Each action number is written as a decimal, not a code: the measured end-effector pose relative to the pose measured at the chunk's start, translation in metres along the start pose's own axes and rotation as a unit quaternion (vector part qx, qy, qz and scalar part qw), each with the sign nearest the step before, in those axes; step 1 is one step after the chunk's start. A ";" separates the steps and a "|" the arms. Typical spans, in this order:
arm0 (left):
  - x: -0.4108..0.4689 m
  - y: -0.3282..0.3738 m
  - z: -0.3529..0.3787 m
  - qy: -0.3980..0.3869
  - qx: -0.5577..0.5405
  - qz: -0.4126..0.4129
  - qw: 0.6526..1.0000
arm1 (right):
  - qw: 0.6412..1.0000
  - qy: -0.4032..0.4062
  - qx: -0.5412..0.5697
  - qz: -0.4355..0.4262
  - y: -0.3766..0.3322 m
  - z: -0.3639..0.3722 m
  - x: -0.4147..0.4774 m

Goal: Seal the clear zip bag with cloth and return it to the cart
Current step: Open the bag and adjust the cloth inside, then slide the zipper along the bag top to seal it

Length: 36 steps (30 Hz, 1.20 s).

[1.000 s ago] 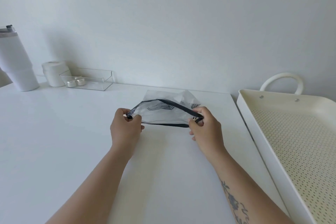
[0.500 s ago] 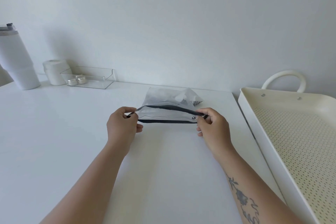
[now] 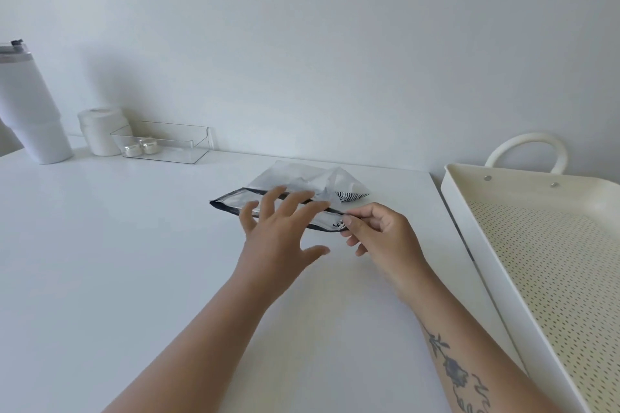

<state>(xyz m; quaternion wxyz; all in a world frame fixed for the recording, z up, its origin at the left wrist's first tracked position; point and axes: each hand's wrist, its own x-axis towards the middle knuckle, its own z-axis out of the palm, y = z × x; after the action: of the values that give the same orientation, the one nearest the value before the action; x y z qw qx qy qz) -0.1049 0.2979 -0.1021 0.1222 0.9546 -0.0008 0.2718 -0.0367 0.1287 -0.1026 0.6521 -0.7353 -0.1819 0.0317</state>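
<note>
The clear zip bag (image 3: 235, 203) with a dark zip strip lies on the white table (image 3: 100, 261), and a white and striped cloth (image 3: 312, 183) shows inside it. My right hand (image 3: 379, 235) pinches the bag's right corner at the zip strip. My left hand (image 3: 278, 231) hovers over the middle of the zip strip with its fingers spread, holding nothing. The cream cart tray (image 3: 543, 265) with a perforated floor stands to the right of the table.
At the back left stand a white tumbler (image 3: 27, 111), a white jar (image 3: 100, 131) and a clear plastic tray (image 3: 167, 144) holding two small silver tins. The cart's looped handle (image 3: 526, 147) rises by the wall.
My left hand has let go of the bag's left corner, opened, and moved right over the zip strip. The bag's mouth has flattened onto the table. My right hand keeps its pinch.
</note>
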 end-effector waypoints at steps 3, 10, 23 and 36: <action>0.004 0.001 -0.001 0.046 -0.017 0.001 0.999 | 0.999 -0.038 0.000 -0.003 -0.001 0.001 0.000; 0.008 -0.002 -0.002 0.063 -0.123 0.004 0.990 | 0.986 -0.074 -0.142 -0.038 0.005 -0.003 0.005; 0.014 -0.016 -0.021 0.092 -0.306 -0.109 0.941 | 0.995 -0.018 -0.091 -0.046 0.003 -0.012 0.007; 0.004 -0.004 -0.022 -0.003 -0.353 -0.044 0.935 | 0.941 0.043 -0.286 -0.173 0.014 -0.001 0.009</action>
<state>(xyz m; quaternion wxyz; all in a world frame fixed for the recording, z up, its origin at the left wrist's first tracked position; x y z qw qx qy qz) -0.1128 0.3075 -0.0824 0.4627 0.8501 -0.0552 0.2452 -0.0245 0.1295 -0.1139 0.4166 -0.8487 -0.2800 -0.1666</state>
